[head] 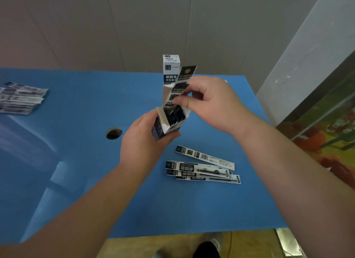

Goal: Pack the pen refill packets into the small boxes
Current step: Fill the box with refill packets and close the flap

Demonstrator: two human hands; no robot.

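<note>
My left hand (142,140) grips a small white and dark-blue box (169,121) held upright above the blue table (76,161), its top flaps open and several dark refill packets inside. My right hand (209,104) pinches a long black and white refill packet (182,82), whose lower end is in the box mouth while its upper end sticks up. Behind it a second, closed box (171,70) stands upright on the table. Several loose refill packets (203,167) lie flat on the table below my right wrist.
A stack of more packets (21,98) lies at the table's far left edge. A round hole (114,133) is in the tabletop left of my left hand. A grey wall runs behind the table, and a white pillar and a colourful panel (330,131) stand at the right.
</note>
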